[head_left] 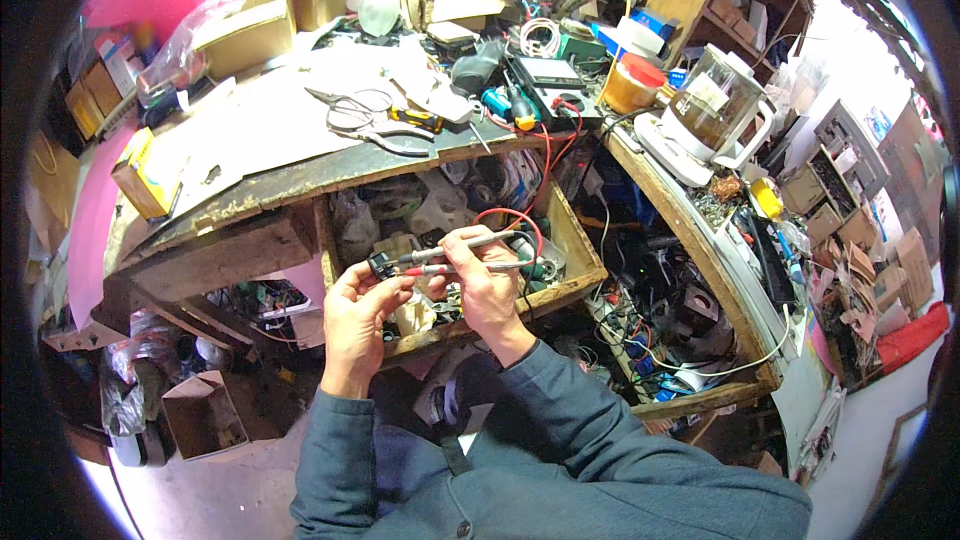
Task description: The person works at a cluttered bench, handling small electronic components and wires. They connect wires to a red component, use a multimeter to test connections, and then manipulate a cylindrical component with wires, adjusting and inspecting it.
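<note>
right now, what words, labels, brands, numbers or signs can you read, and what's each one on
I can quote none from this view.
Yellow box: print too small to read.
Kettle: pale label, too small to read.
Meter: no readable figures.
Black part in the left hand: no legible marking.

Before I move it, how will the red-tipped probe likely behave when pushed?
The red-tipped probe looks slim and straight, so it will probably be stiff. Its rodlike shape suggests it could roll if set down. The red lead beside the right hand curves loosely, so it may flex and trail.
</note>
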Available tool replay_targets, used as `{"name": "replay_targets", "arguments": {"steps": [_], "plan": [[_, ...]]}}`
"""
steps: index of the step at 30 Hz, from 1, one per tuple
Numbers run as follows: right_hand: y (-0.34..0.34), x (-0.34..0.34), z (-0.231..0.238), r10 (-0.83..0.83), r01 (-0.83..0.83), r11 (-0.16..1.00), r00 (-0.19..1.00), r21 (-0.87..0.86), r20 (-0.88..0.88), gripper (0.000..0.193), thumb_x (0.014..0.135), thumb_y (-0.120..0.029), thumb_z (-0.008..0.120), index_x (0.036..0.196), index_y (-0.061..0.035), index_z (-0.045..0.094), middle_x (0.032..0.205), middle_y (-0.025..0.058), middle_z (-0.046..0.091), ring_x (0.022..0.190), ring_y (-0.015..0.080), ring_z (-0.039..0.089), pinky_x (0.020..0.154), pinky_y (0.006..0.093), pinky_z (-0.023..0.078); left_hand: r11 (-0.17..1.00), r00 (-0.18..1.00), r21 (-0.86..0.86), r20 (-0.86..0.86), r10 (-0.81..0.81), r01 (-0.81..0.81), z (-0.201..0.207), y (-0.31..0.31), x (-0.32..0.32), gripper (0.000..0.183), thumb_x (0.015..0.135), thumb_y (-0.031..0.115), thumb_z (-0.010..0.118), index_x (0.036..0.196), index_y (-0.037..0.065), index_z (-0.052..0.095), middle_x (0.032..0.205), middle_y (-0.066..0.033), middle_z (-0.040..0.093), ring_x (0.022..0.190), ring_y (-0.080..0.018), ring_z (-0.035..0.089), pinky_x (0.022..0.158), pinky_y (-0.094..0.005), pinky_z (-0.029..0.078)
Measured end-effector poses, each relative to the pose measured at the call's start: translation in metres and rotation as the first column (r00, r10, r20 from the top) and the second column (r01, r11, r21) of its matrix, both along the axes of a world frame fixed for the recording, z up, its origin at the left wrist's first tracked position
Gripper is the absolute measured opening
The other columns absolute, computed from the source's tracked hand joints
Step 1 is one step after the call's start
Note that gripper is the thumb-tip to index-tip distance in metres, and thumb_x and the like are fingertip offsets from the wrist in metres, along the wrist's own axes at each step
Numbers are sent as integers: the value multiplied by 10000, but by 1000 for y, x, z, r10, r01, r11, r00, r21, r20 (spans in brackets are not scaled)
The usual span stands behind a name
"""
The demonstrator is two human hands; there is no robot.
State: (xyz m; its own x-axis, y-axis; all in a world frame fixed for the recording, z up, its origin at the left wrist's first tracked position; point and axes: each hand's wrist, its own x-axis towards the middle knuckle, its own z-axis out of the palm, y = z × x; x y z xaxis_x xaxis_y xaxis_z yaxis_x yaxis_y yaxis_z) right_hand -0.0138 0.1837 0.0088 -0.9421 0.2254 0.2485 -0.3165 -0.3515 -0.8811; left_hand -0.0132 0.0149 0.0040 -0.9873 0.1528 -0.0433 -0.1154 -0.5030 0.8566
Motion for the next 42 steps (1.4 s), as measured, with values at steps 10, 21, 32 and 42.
{"name": "replay_targets", "arguments": {"steps": [10, 21, 32, 42], "plan": [[0, -1, 0, 19, -19, 1000, 1000, -4, -2, 117, 993, -131, 646, 987, -15, 633, 802, 71, 683, 602, 128, 659, 541, 269, 556, 999, 1000, 27, -2, 30, -30, -6, 0, -2, 323, 881, 12, 724, 1164, -47, 582, 1097, -157, 683, 988, -256, 715, 867, -359, 611], [2, -4, -8, 19, -19, 1000, 1000, 15, -13, 108, 999, -125, 634, 999, -17, 627, 804, 73, 688, 599, 132, 667, 518, 269, 558, 999, 999, -6, -20, 36, -37, -4, 0, -1, 358, 885, 19, 720, 1198, -49, 559, 1076, -146, 676, 950, -234, 714, 855, -349, 607], [1, 0, -2, 25, -24, 1000, 1000, -20, 13, 111, 999, -132, 621, 1004, -22, 627, 817, 90, 679, 613, 161, 664, 512, 285, 551, 997, 995, -6, -60, 81, -82, -3, 4, 3, 413, 877, 24, 732, 1235, -39, 535, 1054, -114, 679, 902, -185, 710, 806, -296, 589], [2, -3, -2, -8, 13, 993, 999, -114, 40, 120, 1002, -149, 620, 985, -29, 616, 830, 86, 685, 608, 150, 651, 518, 274, 541, 996, 994, 4, -55, 92, -92, -6, 4, 3, 418, 877, 2, 732, 1240, -20, 525, 1068, -102, 651, 914, -174, 699, 809, -290, 589]]}}
